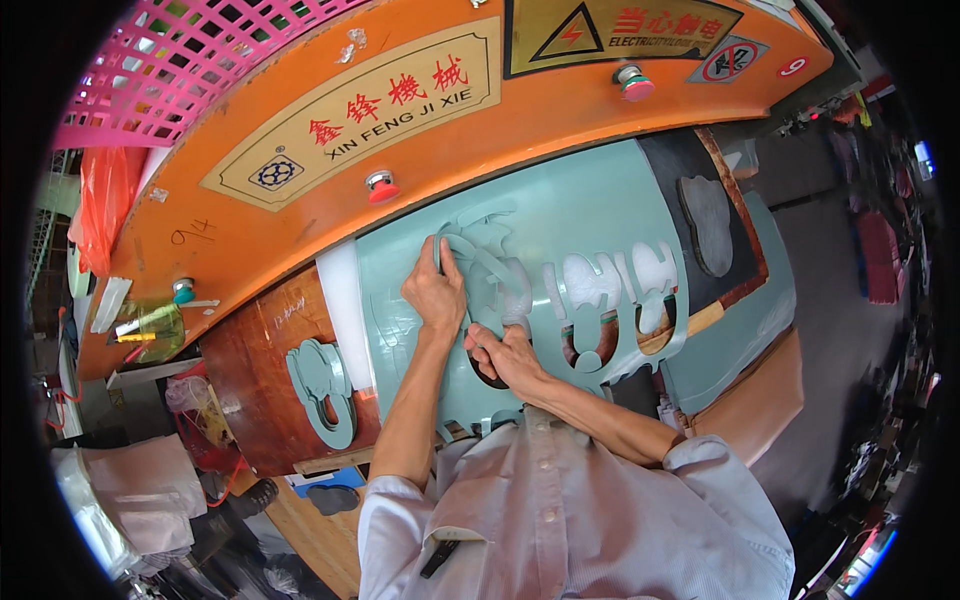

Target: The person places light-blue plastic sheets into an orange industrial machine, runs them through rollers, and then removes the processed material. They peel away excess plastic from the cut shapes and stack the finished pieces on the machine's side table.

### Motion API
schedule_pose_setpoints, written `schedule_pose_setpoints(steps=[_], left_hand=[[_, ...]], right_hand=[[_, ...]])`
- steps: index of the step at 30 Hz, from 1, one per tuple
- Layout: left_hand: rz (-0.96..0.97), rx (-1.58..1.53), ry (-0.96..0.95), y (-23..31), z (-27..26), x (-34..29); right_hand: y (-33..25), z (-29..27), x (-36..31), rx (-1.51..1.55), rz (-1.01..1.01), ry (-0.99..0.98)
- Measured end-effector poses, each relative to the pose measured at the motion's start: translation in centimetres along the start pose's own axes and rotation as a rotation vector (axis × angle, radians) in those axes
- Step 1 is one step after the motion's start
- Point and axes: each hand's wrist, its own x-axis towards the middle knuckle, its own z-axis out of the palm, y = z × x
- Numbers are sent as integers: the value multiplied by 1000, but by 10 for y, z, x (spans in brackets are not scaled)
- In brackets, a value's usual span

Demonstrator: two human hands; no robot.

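A pale green sheet (595,190) with several rounded shapes cut out of it lies over the work surface of an orange machine. My left hand (437,285) is closed around a loose curved green cut piece (470,250) at the left part of the sheet. Just below and to the right, my right hand (512,360) is closed, its thumb and fingers pinching the lower end of a green cut piece over a cut-out; that end is partly hidden by the fingers. White material shows through the openings, such as a white patch (652,268) at the right.
A stack of green cut pieces (322,390) rests on the brown board (255,400) to the left. At the right lies a grey sole-shaped piece (706,225) on a dark board. The orange machine beam (540,110), with a red button (381,187), spans the far side.
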Motion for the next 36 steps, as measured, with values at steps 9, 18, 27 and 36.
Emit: schedule_pose_setpoints(steps=[9,18,27,36], left_hand=[[69,3,72,-14,13,-8],[-80,-124,100,-20,13,-20],[-416,-576,-186,12,-75,-31],[-494,-726,-54,37,-121,-96]], right_hand=[[10,-4,-17,-23,46,15],[19,-15,-24,-299,-16,38],[0,-35,-18,-470,-140,-40],[-38,-24,9,-593,-299,35]])
